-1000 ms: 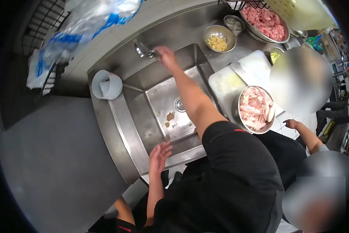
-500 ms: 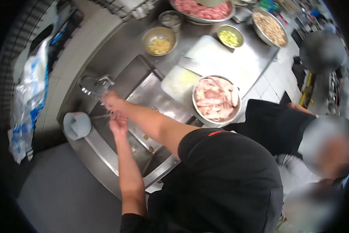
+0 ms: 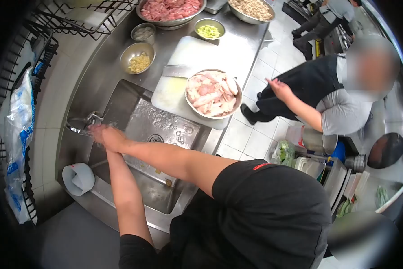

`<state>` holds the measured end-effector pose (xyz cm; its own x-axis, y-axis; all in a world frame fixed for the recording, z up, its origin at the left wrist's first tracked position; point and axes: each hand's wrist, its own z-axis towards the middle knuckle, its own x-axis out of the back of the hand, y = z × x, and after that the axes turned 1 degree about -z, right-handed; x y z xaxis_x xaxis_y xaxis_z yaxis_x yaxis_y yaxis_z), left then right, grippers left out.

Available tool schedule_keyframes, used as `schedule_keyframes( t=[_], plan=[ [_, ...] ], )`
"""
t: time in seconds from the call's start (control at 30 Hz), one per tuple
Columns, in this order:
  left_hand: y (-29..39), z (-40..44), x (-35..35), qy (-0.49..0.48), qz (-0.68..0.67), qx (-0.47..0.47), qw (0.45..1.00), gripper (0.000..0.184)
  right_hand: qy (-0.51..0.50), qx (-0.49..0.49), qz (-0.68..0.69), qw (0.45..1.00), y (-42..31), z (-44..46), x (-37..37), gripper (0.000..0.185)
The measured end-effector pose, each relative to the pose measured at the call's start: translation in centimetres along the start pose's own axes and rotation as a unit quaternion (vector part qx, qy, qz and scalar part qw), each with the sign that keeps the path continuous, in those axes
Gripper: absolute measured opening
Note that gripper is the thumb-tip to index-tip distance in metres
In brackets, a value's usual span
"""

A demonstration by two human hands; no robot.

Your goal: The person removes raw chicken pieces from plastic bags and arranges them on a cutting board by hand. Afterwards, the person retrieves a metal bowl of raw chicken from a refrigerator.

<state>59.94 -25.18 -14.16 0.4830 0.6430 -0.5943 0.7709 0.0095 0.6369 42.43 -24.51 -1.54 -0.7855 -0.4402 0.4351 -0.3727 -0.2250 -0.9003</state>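
Under the metal tap (image 3: 78, 125), at the left end of the sink, my two hands overlap in splashing water. My right hand (image 3: 114, 139) lies across my left hand (image 3: 98, 133) and covers most of it. Water and blur smear the fingers of both, so their closure is unclear. Below them is the stainless sink (image 3: 134, 112), its basin wet with droplets round the drain (image 3: 155, 139). A few small brownish scraps (image 3: 168, 182) lie towards its near side. On the sink's left rim sits a pale grey, rounded plastic container (image 3: 78, 179).
A bowl of pale raw meat (image 3: 212, 94) overlaps white cutting boards (image 3: 188, 51), where a cleaver (image 3: 177, 71) lies. Bowls of chopped food (image 3: 137, 58) and red meat (image 3: 170, 10) stand farther back. A wire rack (image 3: 35, 40) is left; a co-worker (image 3: 300, 89) stands right.
My hands were apart under the tap, the left one palm up; now they are together and overlapping. The view has shifted, showing more of the sink and the co-worker's raised hand.
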Motion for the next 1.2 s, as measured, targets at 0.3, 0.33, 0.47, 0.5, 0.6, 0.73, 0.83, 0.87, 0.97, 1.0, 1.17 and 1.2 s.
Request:
schedule_keyframes(
  t=[0.3, 0.33, 0.47, 0.5, 0.6, 0.73, 0.83, 0.87, 0.97, 1.0, 1.17, 1.2],
  plan=[
    [2.5, -1.5, -2.5, 0.028, 0.042, -0.005, 0.999, 0.044, 0.179, -0.009, -0.052, 0.982, -5.7, 2.2, 0.6, 0.024],
    [2.8, -1.6, -2.7, 0.029, 0.045, -0.005, 0.999, 0.044, 0.120, -0.040, -0.036, 0.991, -6.0, 2.5, 0.9, 0.024],
    [3.3, -1.7, -3.3, 0.033, 0.057, -0.006, 0.998, 0.044, 0.078, -0.084, -0.005, 0.993, -6.8, 2.1, 0.5, 0.023],
    [3.2, -1.7, -3.4, 0.033, 0.059, -0.007, 0.998, 0.043, 0.077, -0.081, -0.005, 0.994, -6.8, 2.1, 0.5, 0.023],
    [3.0, -1.2, -3.6, 0.025, 0.061, -0.004, 0.998, 0.043, 0.092, -0.096, 0.019, 0.991, -6.5, 2.6, 0.4, 0.024],
    [3.3, 1.6, -1.8, -0.018, 0.065, 0.008, 0.998, 0.042, 0.135, -0.051, -0.055, 0.988, -4.6, 3.2, -0.2, 0.027],
    [2.8, 6.8, 1.5, -0.118, 0.098, 0.004, 0.988, 0.042, 0.132, 0.063, 0.072, 0.987, -0.8, 0.4, -1.6, 0.034],
    [1.9, 8.6, 1.6, -0.158, 0.120, 0.000, 0.980, 0.042, 0.195, 0.164, 0.032, 0.966, 0.9, -1.5, -1.6, 0.036],
    [0.3, 3.2, -5.1, 0.046, 0.074, -0.011, 0.996, 0.044, 0.175, 0.097, -0.027, 0.980, 6.3, -9.2, -0.7, 0.040],
    [0.0, 1.7, -7.1, 0.089, 0.142, -0.020, 0.986, 0.043, 0.081, -0.047, -0.077, 0.993, 8.7, -11.5, -0.7, 0.044],
    [0.4, -0.4, -10.7, 0.087, 0.485, -0.036, 0.870, 0.033, -0.297, -0.249, -0.218, 0.896, 15.9, -19.3, 2.8, 0.052],
    [0.2, 1.4, -9.8, 0.082, 0.460, -0.008, 0.884, 0.032, -0.321, -0.218, -0.135, 0.912, 20.0, -19.9, 1.0, 0.051]
  ],
)
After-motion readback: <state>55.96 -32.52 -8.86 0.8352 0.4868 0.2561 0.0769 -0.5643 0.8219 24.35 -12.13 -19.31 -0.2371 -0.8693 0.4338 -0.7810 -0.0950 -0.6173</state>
